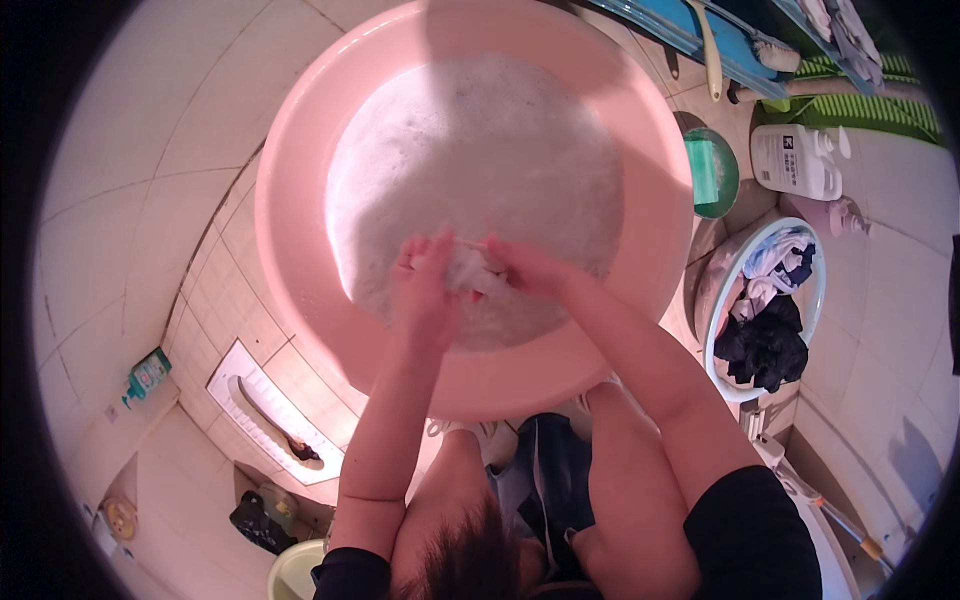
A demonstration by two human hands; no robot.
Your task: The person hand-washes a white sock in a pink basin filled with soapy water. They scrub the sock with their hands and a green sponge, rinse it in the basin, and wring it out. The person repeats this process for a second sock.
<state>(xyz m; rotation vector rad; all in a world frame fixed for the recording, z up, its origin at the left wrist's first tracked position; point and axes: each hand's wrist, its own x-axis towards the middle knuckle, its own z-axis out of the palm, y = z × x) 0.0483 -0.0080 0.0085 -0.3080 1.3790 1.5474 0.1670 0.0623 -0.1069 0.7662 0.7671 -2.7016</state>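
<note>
A large round pink basin [295, 230] stands before me, filled with cloudy, sudsy water [490, 140]. Low over its near half, both of my hands are closed on a small white wet cloth [468, 268] with a bit of red on it. My left hand [430, 285] grips its left side, slightly blurred by motion. On the other side, my right hand [522, 266] pinches the cloth's edge with bent fingers. Part of the cloth is hidden by my fingers, and I cannot tell how much lies under the water.
To the right stands a pale blue-rimmed tub [712, 345] of dark and light clothes. Beyond it are a white pump jug [795, 160] and a green bowl [728, 170]. A squat toilet [270, 420] lies lower left, near a green bottle [148, 376]. Brushes hang from a blue shelf [660, 25].
</note>
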